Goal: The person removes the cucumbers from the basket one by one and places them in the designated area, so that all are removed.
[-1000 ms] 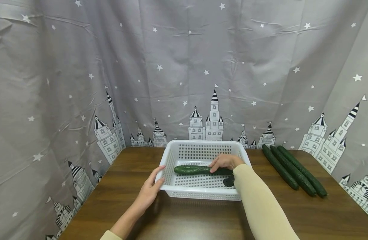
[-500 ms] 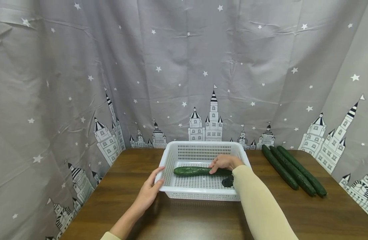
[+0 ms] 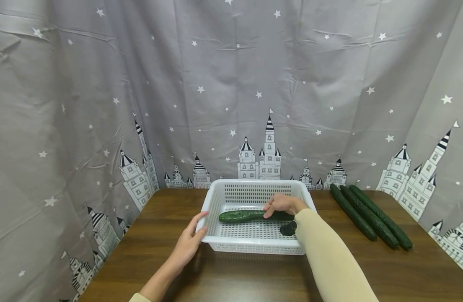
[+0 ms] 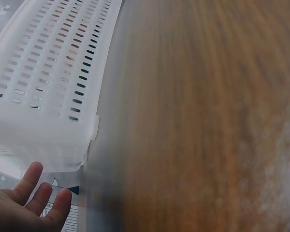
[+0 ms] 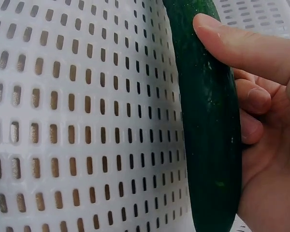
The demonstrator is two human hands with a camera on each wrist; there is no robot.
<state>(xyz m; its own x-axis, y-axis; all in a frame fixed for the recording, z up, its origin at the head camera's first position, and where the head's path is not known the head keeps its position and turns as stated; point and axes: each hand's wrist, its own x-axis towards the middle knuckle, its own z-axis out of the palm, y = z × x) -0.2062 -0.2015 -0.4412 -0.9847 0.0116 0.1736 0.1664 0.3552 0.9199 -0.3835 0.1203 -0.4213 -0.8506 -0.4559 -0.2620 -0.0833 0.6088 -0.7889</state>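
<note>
A dark green cucumber [image 3: 240, 216] lies lengthwise in the white slotted plastic basket [image 3: 254, 247]. Reaching in from the right, my right hand [image 3: 282, 204] grips it towards its right part, with the thumb [image 5: 217, 41] on one side and curled fingers on the other. The right wrist view shows this cucumber [image 5: 210, 121] close up against the slotted basket [image 5: 87, 116]. My left hand [image 3: 190, 239] rests at the basket's left rim, thumb and forefinger apart on it. In the left wrist view, three loosely extended fingers [image 4: 41, 198] show below the basket's corner [image 4: 63, 154].
Three more cucumbers [image 3: 371, 216] lie side by side on the right of the brown wooden table [image 3: 231, 277]. A small black object [image 3: 288, 228] shows beside the right sleeve [image 3: 329, 256]. Behind the table hangs a grey curtain [image 3: 216, 105] with stars and castles.
</note>
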